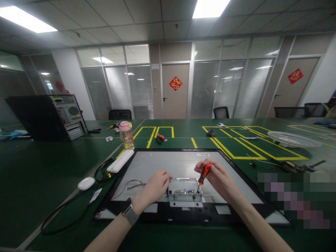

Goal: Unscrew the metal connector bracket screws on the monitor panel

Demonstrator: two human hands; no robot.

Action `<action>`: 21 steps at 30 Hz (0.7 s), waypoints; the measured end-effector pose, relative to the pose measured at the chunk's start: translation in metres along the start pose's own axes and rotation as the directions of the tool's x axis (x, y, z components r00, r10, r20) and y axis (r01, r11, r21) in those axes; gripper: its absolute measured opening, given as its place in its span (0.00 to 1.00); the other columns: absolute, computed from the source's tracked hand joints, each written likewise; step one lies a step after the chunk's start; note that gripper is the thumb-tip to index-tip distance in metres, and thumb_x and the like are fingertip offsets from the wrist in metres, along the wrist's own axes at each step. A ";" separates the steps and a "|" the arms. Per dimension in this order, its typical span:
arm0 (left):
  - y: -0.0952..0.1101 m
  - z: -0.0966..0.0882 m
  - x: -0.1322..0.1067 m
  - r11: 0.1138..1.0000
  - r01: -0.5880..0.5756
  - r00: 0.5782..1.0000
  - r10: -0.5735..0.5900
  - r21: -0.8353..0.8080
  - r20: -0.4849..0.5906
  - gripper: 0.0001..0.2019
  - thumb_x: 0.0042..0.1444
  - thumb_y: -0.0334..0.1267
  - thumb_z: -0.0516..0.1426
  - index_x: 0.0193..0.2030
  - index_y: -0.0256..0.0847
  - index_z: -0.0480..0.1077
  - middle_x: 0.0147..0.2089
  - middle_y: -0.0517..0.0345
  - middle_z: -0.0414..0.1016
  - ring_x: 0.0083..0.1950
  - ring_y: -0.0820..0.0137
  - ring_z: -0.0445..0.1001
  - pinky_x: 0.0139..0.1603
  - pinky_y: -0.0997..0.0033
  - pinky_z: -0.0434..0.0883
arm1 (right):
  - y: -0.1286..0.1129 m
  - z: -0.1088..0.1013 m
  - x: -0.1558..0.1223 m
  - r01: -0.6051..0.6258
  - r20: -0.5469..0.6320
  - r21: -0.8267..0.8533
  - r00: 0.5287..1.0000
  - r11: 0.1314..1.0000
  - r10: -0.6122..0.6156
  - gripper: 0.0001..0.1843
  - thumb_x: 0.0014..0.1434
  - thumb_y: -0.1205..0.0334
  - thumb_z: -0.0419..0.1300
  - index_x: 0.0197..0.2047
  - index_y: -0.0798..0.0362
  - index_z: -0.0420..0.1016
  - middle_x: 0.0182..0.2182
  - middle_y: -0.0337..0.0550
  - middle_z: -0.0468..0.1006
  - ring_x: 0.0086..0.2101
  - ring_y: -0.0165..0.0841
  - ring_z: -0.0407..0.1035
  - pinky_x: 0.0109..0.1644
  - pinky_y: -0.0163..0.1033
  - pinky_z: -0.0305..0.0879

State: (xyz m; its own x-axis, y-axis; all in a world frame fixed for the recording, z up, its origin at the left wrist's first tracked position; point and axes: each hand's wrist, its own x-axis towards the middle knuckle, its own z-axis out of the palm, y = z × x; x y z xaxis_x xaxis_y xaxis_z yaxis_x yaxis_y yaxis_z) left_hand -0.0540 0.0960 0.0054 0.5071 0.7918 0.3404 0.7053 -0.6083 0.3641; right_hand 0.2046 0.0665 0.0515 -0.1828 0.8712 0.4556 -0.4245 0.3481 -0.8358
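Note:
A monitor [236, 185] lies face down on the green table, back cover off, grey metal panel showing. Near its front edge sits a small metal board housing [183, 190] with connector ports. My right hand [219, 178] is closed round a screwdriver [202, 176] with an orange and black handle, its tip down on the housing's right side. My left hand [156, 185] rests with curled fingers on the panel at the housing's left edge. A watch sits on my left wrist. Thin coloured wires [128, 184] run across the panel to the left.
Left of the monitor lie a white power bank [120, 161], a white mouse [86, 183] and a black cable [60, 213]. A pink bottle [126, 134], a computer case [49, 117], small tools and a white fan grille [292, 139] stand farther back. Yellow tape lines mark the table.

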 end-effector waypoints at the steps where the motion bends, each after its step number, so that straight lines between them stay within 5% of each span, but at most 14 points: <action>1: 0.001 -0.001 0.000 1.000 0.002 1.000 -0.002 0.002 0.002 0.13 0.64 0.29 0.47 0.44 0.40 0.73 0.43 0.54 0.71 0.47 0.66 0.68 0.50 0.67 0.66 | 0.001 -0.001 0.000 0.013 -0.002 0.000 1.000 1.000 -0.013 0.10 0.53 0.50 0.67 0.35 0.45 0.79 0.38 0.43 0.77 0.40 0.39 0.71 0.53 0.51 0.66; 21: 0.000 0.000 0.001 1.000 0.007 1.000 -0.007 0.008 0.021 0.14 0.64 0.28 0.47 0.45 0.40 0.72 0.44 0.54 0.71 0.47 0.66 0.68 0.50 0.68 0.66 | 0.001 -0.005 -0.001 -0.025 0.022 0.029 0.999 0.999 0.025 0.15 0.60 0.53 0.61 0.50 0.45 0.76 0.40 0.44 0.80 0.40 0.38 0.73 0.50 0.47 0.66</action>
State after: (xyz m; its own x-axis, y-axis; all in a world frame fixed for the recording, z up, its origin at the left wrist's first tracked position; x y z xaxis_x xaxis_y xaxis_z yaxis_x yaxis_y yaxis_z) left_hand -0.0536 0.0962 0.0060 0.5125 0.7969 0.3198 0.7125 -0.6025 0.3596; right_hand 0.2087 0.0681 0.0489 -0.2130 0.8716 0.4415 -0.4456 0.3154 -0.8378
